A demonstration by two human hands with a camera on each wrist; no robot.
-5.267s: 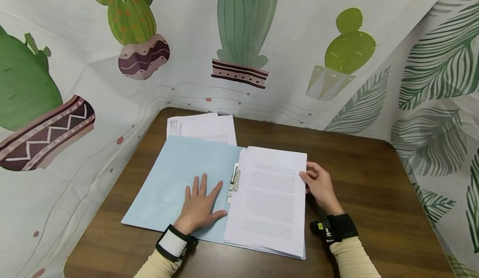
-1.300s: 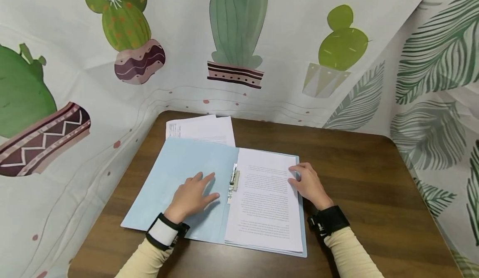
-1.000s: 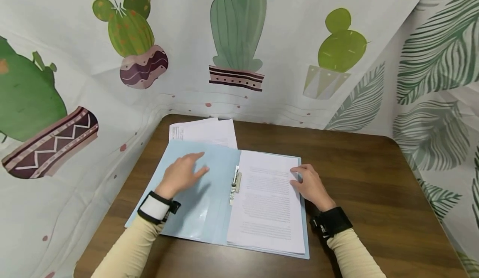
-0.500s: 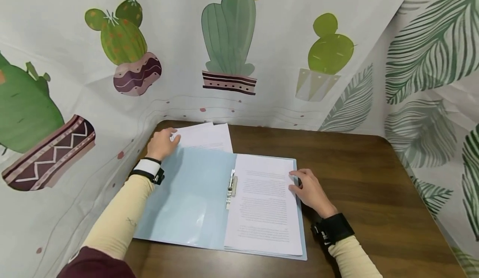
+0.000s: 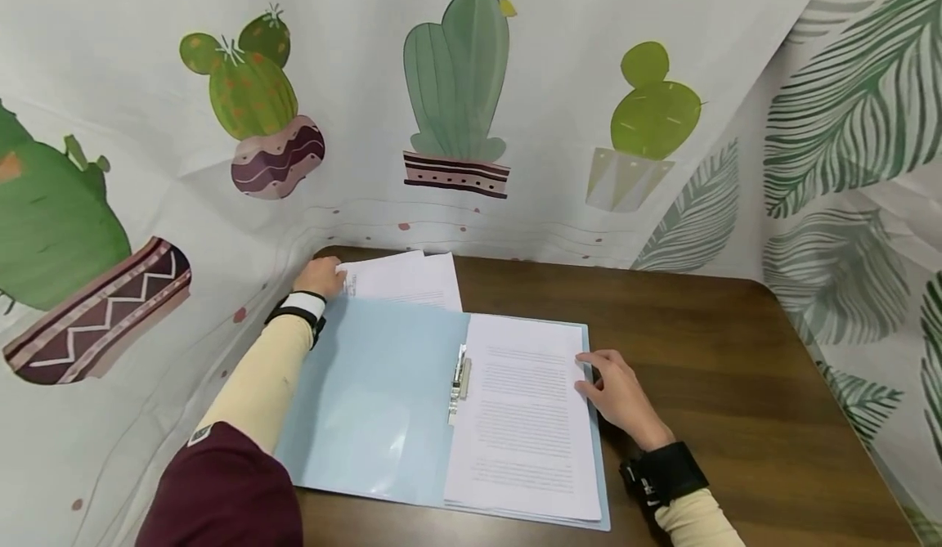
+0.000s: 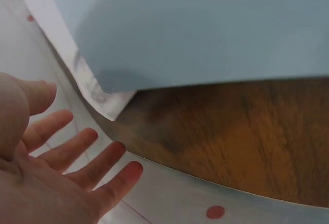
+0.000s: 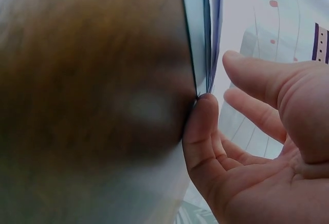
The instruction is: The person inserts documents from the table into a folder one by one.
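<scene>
Holding left hand (image 5: 320,275) loose, empty, beside the sheets (image 5: 401,277) beyond the folder (image 5: 375,400); resting right hand (image 5: 621,396), relaxed (touching by fingertip), at the folder's right edge, perhaps to steady the pages (image 5: 526,416) inside.

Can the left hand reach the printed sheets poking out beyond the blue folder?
Likely yes: the left hand is at the left edge of the printed sheets, whose far part lies clear of the blue folder overlapping the rest.
</scene>
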